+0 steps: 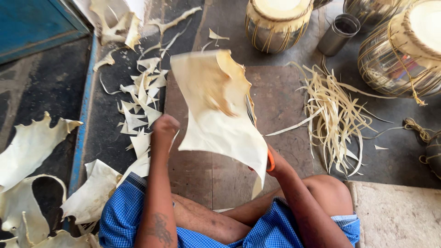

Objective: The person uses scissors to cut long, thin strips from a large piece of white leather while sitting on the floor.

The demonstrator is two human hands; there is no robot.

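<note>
Dark, worn stone floor spreads under me, with a smooth brown slab [275,105] set into it where I sit cross-legged in blue checked cloth [124,211]. Ahead stand round metal-bodied drums [399,50] laced with pale cord, their flat skin heads cream-coloured; a smaller one [275,23] sits nearer the middle, and between them a plain steel tumbler [337,33], whose inside I cannot see into. Stiff, curling offcuts of hide [30,147] lie at my left, jagged at the edges, with smaller pointed scraps [142,101] trailing away from me. To my right a loose heap of long thin strips [335,119] lies tangled on the floor. I hold a broad, pale, parchment-like sheet of hide [220,115] up in the air before me; my left hand [164,128] is closed in a fist near its left edge. My right hand [268,160] sits behind the sheet's lower corner, closed around orange-handled scissors [271,160] whose blades run up behind the hide.
</note>
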